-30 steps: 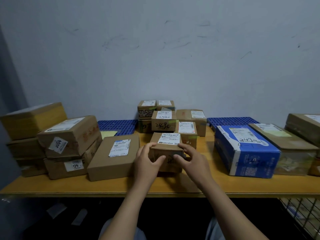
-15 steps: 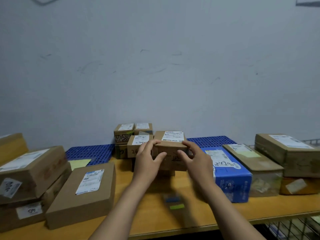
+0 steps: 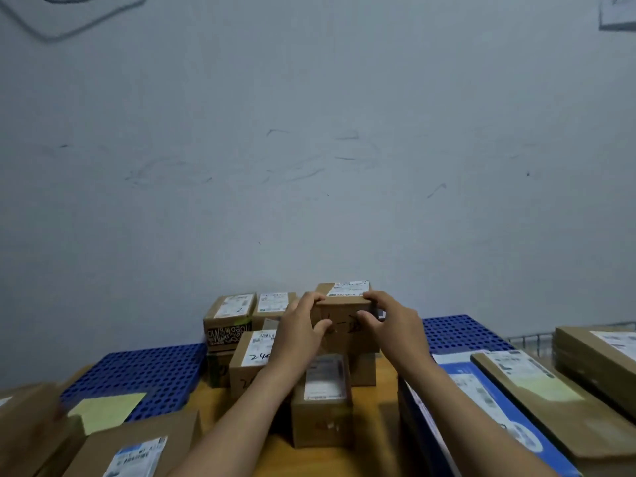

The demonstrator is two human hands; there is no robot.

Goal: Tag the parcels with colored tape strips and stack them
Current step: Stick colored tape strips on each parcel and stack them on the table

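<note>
The small cardboard box (image 3: 346, 333) is between both hands, higher than the surface (image 3: 375, 452). The left hand (image 3: 297, 335) and the right hand (image 3: 397, 333) grip its sides, with fingers curled over the top edge. Another box (image 3: 321, 413) stands below the hands.

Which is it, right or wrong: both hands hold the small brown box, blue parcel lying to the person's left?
Wrong in one respect: the blue parcel lies to the person's right, as the head view shows. The rest stands: the left hand and right hand both hold the small brown box.
</note>
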